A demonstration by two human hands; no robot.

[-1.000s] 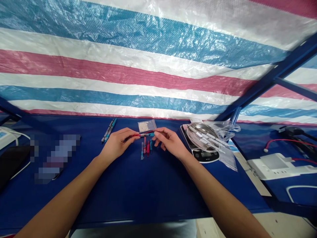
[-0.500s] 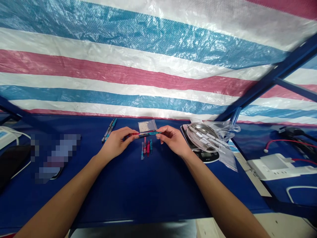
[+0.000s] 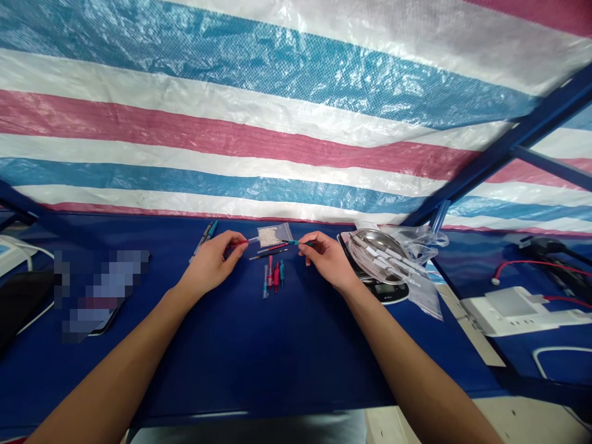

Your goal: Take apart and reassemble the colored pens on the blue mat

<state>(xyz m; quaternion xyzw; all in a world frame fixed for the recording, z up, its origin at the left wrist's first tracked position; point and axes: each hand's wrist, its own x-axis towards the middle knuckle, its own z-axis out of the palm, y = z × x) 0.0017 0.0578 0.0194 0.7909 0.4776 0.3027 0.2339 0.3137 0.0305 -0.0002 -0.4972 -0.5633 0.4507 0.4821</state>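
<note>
My left hand [image 3: 213, 260] pinches a slim pen part [image 3: 253, 240], red near the fingers and clear at its free end. Opposite it, my right hand [image 3: 327, 259] has thumb and fingers closed on a teal pen part [image 3: 294, 242] with a dark thin tip pointing left. The two parts are apart. Between the hands, thin pen refills [image 3: 269, 253] lie on the blue table. Nearer to me are several short pen pieces [image 3: 276, 276], clear, red and teal. A small zip bag of white pellets [image 3: 272, 235] lies just behind.
Several pens [image 3: 203, 237] lie beyond my left hand. To the right, a kitchen scale [image 3: 386, 291] bears a metal bowl [image 3: 380, 239] and clear plastic bags [image 3: 423, 283]. A white power adapter [image 3: 518, 309] is at far right, a dark phone [image 3: 25, 302] at far left. Striped sheeting [image 3: 277, 135] hangs behind.
My hands have drawn apart, the left one moving left with the red-and-clear part. The teal part has stayed in my right hand, and the refills between now show more fully.
</note>
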